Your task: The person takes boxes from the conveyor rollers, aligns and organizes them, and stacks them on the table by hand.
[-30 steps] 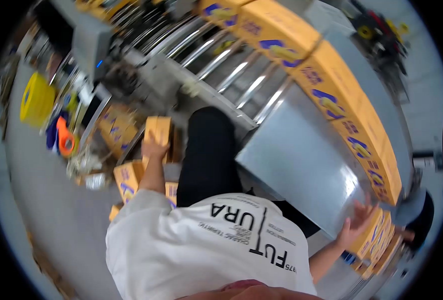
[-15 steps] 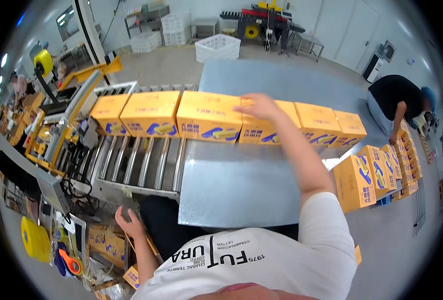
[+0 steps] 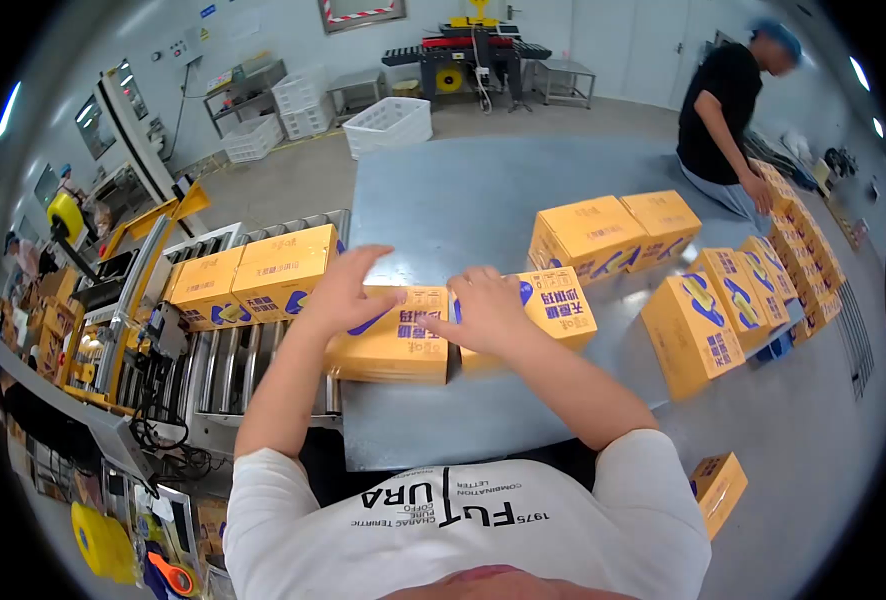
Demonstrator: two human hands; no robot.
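Note:
In the head view, my left hand (image 3: 348, 293) is at the left end of a yellow-orange printed carton (image 3: 403, 345), its fingers spread and the thumb over the top. My right hand (image 3: 488, 312) lies with fingers apart on the left end of a second carton (image 3: 558, 310), thumb toward the first one. Both cartons lie on the grey metal table (image 3: 443, 435), their purple-printed sides facing up. A narrow gap separates them. Two cartons (image 3: 283, 265) stand in a row to the left on the roller conveyor (image 3: 248, 350).
Two more cartons (image 3: 598, 235) stand at the table's right. Others (image 3: 698, 335) sit beyond the right edge, near stacked cartons and a person in a black shirt (image 3: 728, 110). A yellow-framed taping machine (image 3: 128, 290) is at left; a white crate (image 3: 388, 125) stands behind.
Two cartons from the row are now nearer me, printed sides up. My left hand has come up from below the conveyor; my right has moved down with the cartons. The co-worker stands more upright.

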